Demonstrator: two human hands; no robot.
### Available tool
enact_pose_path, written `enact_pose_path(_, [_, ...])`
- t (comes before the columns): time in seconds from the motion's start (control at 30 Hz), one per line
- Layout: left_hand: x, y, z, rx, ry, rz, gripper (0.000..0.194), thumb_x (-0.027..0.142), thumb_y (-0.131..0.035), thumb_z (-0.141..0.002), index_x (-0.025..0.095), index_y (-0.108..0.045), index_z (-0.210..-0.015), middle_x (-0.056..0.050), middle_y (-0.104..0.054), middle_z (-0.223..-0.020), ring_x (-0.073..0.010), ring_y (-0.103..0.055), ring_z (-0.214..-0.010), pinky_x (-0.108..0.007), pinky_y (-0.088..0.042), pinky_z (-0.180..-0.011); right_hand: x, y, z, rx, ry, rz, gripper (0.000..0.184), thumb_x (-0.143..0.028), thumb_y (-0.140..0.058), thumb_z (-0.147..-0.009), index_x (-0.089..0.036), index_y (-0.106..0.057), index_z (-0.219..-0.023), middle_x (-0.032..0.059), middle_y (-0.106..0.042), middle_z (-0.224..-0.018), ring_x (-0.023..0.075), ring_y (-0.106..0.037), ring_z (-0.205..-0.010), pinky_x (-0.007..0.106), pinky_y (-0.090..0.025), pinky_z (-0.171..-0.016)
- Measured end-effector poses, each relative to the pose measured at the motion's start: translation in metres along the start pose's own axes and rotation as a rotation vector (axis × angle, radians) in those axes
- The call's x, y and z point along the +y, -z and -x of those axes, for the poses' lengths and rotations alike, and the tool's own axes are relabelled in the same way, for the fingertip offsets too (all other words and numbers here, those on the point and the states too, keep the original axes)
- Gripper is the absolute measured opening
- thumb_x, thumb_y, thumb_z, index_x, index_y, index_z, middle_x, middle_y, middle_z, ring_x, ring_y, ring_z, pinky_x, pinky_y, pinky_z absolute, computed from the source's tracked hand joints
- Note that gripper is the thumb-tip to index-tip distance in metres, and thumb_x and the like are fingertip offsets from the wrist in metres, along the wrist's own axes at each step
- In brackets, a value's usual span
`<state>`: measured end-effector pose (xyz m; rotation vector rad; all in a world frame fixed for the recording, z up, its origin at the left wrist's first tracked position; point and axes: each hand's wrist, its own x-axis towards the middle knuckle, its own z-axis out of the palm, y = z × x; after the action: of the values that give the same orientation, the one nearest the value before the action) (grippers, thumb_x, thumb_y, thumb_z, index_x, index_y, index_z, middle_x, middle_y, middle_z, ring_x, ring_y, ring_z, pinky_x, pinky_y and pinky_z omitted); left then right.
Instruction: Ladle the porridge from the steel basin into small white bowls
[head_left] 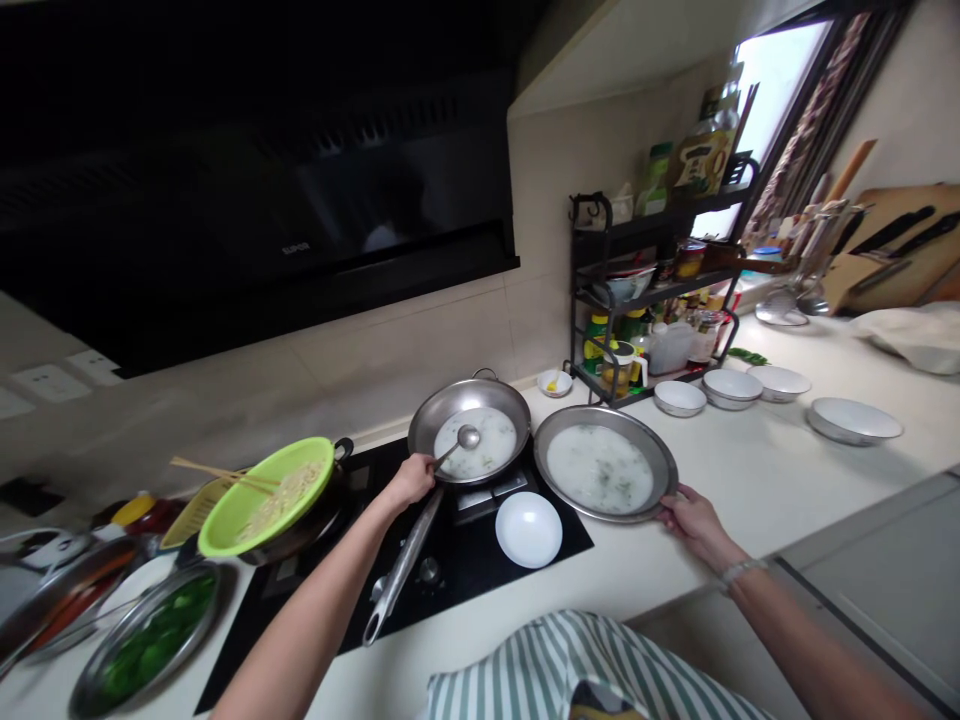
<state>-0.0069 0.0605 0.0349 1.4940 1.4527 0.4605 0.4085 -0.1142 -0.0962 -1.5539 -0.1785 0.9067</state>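
Near the frame's centre, the left hand [412, 479] is gripping a ladle [468, 437] over the wok [472, 405] — the right hand [691, 516] is pinching the metal basin's [544, 440] edge, right of centre. Bare counter [772, 465] is stretching rightward.

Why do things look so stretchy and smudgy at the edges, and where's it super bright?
In the head view, a wide lens probably stretches the edges, like the leaning window, which is glaring white; also in the head view, the right forearm is smudgy, the ladle near the middle looks clearer, and the black hood is very dark, with faint reflections.
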Motion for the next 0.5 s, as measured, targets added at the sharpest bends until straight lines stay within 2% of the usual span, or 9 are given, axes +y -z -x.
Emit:
enact_pose_path(0.1, [-0.005, -0.004, -0.004, -0.008, 0.045, -0.017, 0.024, -0.002, -0.053, -0.073, 0.014, -0.055, -0.057, 0.003, -0.044, -0.043, -0.0071, -0.035, -0.04, -0.018, -0.017, -0.041, -0.001, 0.0, 0.001, -0.004, -0.002, 0.005, 0.034, -0.003, -0.06, -0.064, -0.018, -0.056, -0.094, -0.003, -0.058, -0.046, 0.0109, -0.048, -0.031, 0.017, -0.033, -0.029])
enact_pose_path(0.23, [-0.004, -0.008, -0.008, -0.128, 0.186, 0.194, 0.017, 0.003, -0.055, -0.077, 0.014, -0.051, -0.066, 0.004, -0.045, -0.044, -0.0036, -0.029, -0.034, -0.015, -0.012, -0.037, 0.0, 0.0, 0.0, 0.009, 0.003, 0.001, 0.034, -0.004, -0.063, -0.063, -0.018, -0.057, -0.094, -0.004, -0.057, -0.046, 0.0114, -0.05, -0.033, 0.017, -0.034, -0.03])
enact_pose_path(0.33, [0.001, -0.005, -0.009, -0.181, 0.254, 0.294, 0.017, 0.007, -0.057, -0.08, 0.015, -0.046, -0.069, 0.004, -0.046, -0.047, -0.0017, -0.03, -0.033, -0.012, -0.011, -0.036, 0.0, 0.0, 0.0, 0.01, 0.003, -0.001, 0.034, -0.003, -0.063, -0.063, -0.018, -0.057, -0.093, -0.0041, -0.057, -0.046, 0.0114, -0.05, -0.033, 0.017, -0.033, -0.03])
enact_pose_path(0.5, [0.008, 0.002, -0.008, -0.198, 0.317, 0.383, 0.012, 0.008, -0.049, -0.085, 0.015, -0.046, -0.076, 0.005, -0.045, -0.05, -0.0002, -0.029, -0.031, -0.01, -0.01, -0.034, 0.001, 0.0, -0.001, -0.001, 0.008, -0.002, 0.038, -0.004, -0.063, -0.063, -0.017, -0.057, -0.098, -0.0044, -0.056, -0.044, 0.0106, -0.048, -0.032, 0.017, -0.033, -0.03])
